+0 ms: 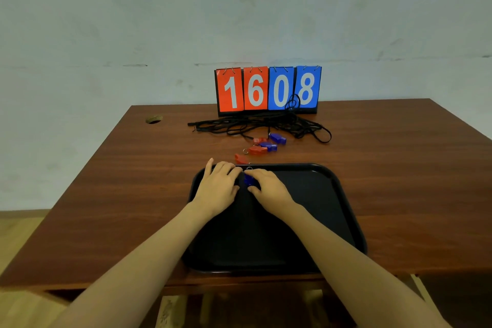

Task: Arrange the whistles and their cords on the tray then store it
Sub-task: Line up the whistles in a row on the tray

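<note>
A black tray [319, 194] lies on the wooden table in front of me. Both hands rest over its far left corner. My right hand [269, 188] pinches a blue whistle [249, 179] against the tray floor, its metal ring [249, 168] near the rim. My left hand [219, 184] lies palm down beside it, fingers curled; whether it holds anything is hidden. Beyond the tray, several loose whistles lie on the table: red ones [241, 158] [257, 150] [259, 140] and blue ones [269, 145] [278, 138]. A tangle of black cords [255, 125] sprawls behind them.
A flip scoreboard [267, 89] reading 1608 stands at the table's far edge against a pale wall. A round cable hole [154, 119] is cut in the tabletop at far left. The table's front edge runs just under the tray's near rim.
</note>
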Demonstrator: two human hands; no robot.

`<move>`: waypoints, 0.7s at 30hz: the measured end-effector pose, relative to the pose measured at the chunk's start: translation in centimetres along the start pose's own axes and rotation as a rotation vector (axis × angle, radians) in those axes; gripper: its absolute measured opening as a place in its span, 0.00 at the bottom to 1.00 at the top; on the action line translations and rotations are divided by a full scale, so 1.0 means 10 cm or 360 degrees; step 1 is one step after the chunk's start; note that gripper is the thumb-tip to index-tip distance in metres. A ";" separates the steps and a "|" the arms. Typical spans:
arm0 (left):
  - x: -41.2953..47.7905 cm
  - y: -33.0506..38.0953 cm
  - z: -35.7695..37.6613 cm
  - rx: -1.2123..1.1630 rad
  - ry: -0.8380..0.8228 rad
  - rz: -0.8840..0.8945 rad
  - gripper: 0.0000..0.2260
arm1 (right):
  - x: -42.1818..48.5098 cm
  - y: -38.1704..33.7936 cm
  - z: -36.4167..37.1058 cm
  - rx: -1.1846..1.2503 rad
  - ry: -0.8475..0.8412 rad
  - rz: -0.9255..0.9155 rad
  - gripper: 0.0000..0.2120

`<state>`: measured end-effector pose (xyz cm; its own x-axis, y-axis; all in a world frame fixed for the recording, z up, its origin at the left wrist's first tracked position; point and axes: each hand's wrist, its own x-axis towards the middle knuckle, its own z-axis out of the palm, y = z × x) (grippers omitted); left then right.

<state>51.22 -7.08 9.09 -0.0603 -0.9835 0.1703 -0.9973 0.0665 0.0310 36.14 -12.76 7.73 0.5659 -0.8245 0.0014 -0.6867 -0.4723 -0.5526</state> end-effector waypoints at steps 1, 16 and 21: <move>0.00 0.00 0.00 0.0004 -0.0007 -0.0004 0.22 | 0.01 0.00 0.00 -0.0006 0.0006 -0.0007 0.24; 0.13 0.12 -0.05 -0.0013 0.0229 0.0056 0.20 | 0.15 0.24 -0.45 -0.0033 0.0281 0.0133 0.18; 0.72 0.28 -0.05 0.0022 -0.0018 -0.0016 0.18 | 0.44 0.56 -0.84 -0.0231 0.0194 0.0308 0.22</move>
<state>48.04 -13.89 10.93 -0.0504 -0.9860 0.1588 -0.9984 0.0541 0.0190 30.95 -21.67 11.61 0.3647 -0.9310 0.0127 -0.8398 -0.3348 -0.4273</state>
